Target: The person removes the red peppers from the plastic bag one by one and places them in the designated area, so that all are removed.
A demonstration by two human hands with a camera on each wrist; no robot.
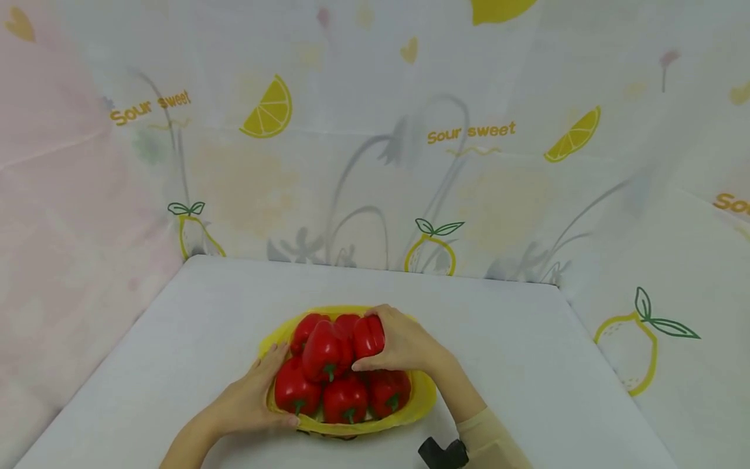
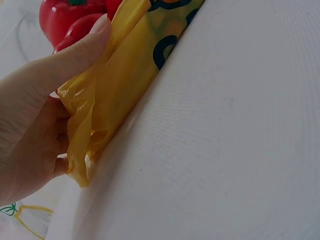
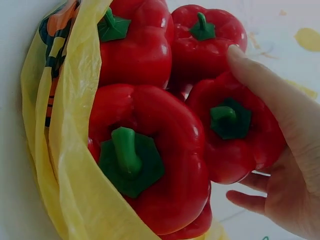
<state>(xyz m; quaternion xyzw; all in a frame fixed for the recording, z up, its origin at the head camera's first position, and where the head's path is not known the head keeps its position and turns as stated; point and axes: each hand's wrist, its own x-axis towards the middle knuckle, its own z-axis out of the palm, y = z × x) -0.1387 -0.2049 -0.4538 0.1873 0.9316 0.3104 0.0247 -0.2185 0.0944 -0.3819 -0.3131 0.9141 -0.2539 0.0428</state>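
Yellow plastic bag [image 1: 423,397], spread wide open on a white table [image 1: 527,365], filled with a heap of shiny red peppers [image 1: 346,397] with green stems; it sits toward six o'clock on the tabletop as the wearer of the head camera sees it. Within the bag, peppers lie at four, six, eight, eleven and twelve o'clock, and another, the top pepper [image 1: 323,352], rests above them near the centre, its stem pointing to six. At about one o'clock, the right hand [image 1: 401,340] holds one pepper [image 1: 368,335] between thumb and curled fingers, the grasp only as wide as the pepper itself, which is just beside its neighbours. The left hand [image 1: 252,397] curves broadly around the bag's side at eight to nine o'clock, thumb over the near rim and fingers on the outer side. Toward five o'clock, a beige sleeve [image 1: 492,440] covers the right forearm, next to a black device [image 1: 443,452]. From ten to two o'clock beyond the table hangs a pale cloth [image 1: 351,78] printed with lemons and "Sour sweet".
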